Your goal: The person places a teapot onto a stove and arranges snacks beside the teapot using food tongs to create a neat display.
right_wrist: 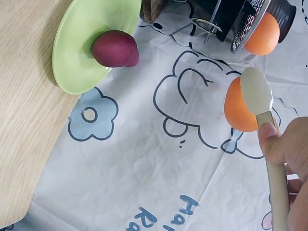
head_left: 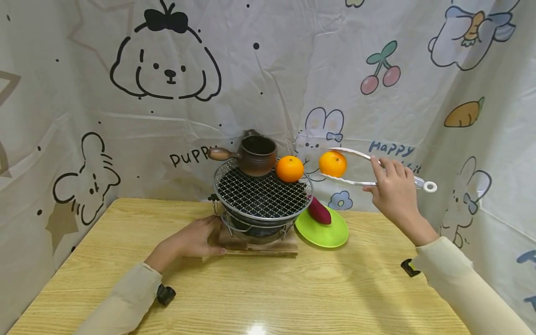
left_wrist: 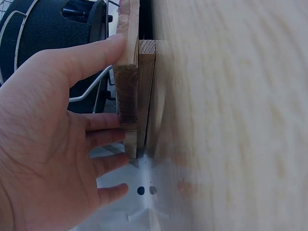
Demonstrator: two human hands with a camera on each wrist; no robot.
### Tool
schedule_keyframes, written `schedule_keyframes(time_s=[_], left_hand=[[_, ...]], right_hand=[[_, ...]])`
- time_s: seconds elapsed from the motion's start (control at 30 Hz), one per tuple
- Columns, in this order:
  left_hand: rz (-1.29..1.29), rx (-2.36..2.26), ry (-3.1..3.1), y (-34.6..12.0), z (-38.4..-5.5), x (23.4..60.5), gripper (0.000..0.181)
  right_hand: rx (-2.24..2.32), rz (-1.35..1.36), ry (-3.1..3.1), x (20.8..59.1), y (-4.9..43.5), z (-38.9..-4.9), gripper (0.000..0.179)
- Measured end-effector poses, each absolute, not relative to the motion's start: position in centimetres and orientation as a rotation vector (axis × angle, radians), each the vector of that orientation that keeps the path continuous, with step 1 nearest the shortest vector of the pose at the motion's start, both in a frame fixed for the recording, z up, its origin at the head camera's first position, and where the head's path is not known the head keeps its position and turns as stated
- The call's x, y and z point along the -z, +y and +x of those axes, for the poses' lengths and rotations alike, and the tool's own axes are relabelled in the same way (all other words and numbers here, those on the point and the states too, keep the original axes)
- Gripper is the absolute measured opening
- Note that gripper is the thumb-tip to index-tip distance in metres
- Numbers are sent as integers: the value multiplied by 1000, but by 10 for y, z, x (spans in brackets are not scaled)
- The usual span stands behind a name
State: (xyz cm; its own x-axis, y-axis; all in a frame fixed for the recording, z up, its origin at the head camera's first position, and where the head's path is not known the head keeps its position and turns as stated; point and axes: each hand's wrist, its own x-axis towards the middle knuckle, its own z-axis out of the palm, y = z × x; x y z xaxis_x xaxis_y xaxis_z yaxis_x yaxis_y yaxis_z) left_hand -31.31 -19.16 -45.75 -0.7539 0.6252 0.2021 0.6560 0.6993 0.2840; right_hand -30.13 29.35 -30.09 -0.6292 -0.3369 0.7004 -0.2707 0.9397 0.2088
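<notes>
My right hand (head_left: 394, 188) grips a pair of white tongs (head_left: 360, 182). Between the tong tips is an orange (head_left: 332, 164), held off the table to the right of a round grill (head_left: 259, 195). A second orange (head_left: 290, 169) sits on the grill mesh beside a brown pot (head_left: 258, 153) with a wooden side handle. My left hand (head_left: 197, 238) touches the left end of the wooden board (head_left: 261, 251) under the grill; the left wrist view shows the thumb against the board (left_wrist: 127, 72) and the other fingers fairly straight, some at its end.
Right of the grill, a green plate (head_left: 324, 239) carries a dark purple-red elongated item (head_left: 319, 211), its far end partly hidden by the grill. A patterned cloth (head_left: 268, 70) hangs behind the wooden table (head_left: 318, 298). The grill stands near the table's back edge.
</notes>
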Motion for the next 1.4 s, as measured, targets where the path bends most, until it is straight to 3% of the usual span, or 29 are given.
schedule_keyframes(time_s=[1.4], left_hand=[[-1024,535,-2886,-192,-315,459,96]], right_hand=[[-42,493,-2132,293,252,-300,78]])
